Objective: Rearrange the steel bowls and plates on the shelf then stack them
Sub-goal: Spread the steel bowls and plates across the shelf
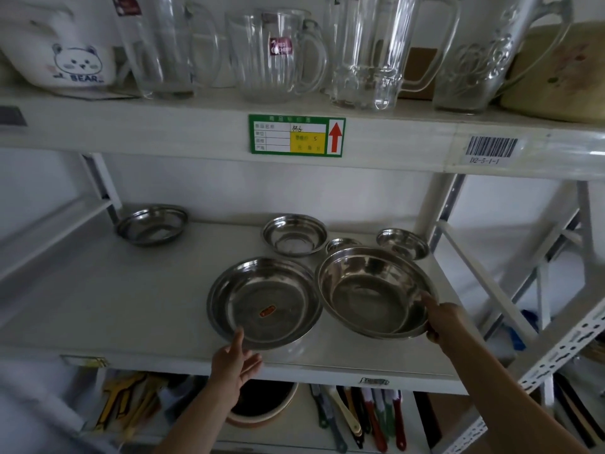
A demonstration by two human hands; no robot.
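Note:
A wide steel plate (265, 301) with a small red sticker lies at the front of the middle shelf (108, 299). My left hand (234, 363) grips its near rim, thumb on top. Right of it, a large steel bowl (370, 290) is tilted up, with my right hand (442, 319) holding its right rim. Behind them stand a medium steel bowl (294, 235), a tiny bowl (340, 244) partly hidden by the large bowl, and a small bowl (402, 244). Another steel bowl (152, 224) sits alone at the back left.
The shelf above (163, 132) carries several glass jugs (278, 54) and a white bear-print pot (65, 50). A green label (296, 135) is stuck on its front edge. Below are knives and utensils (360, 417) and a dark bowl (262, 401). White uprights (435, 204) flank the shelf.

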